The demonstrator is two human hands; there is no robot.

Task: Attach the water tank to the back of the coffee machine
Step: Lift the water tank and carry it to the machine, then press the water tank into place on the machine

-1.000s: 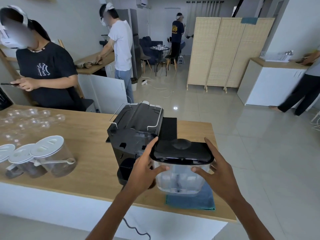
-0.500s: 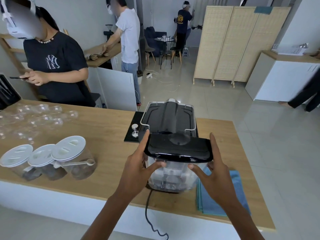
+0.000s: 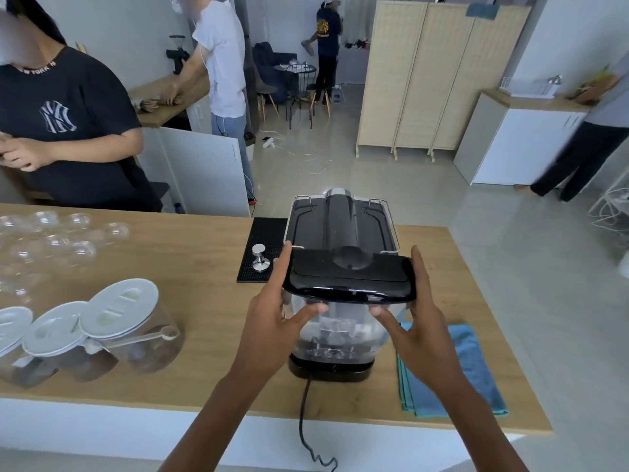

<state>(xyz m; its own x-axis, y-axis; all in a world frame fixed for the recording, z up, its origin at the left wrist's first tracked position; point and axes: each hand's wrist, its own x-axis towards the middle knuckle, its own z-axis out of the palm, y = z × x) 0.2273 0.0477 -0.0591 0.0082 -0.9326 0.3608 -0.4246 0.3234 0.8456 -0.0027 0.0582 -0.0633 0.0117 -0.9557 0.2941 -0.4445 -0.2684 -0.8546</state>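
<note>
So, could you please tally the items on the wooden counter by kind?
Lidded jars: 3
Coffee machine: 1
Water tank: 1
Tamper: 1
Black mat: 1
Blue cloth: 1
Clear glasses: too blurred to count
Total: 8, glasses aside

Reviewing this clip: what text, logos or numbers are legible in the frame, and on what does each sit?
"NEW YORK": along the collar of the dark T-shirt, partly blurred.
"NY" monogram: on that shirt's chest.
Yellow print on the back of the far person's dark shirt: too small to read.
Water tank and coffee machine: no legible marking.
</note>
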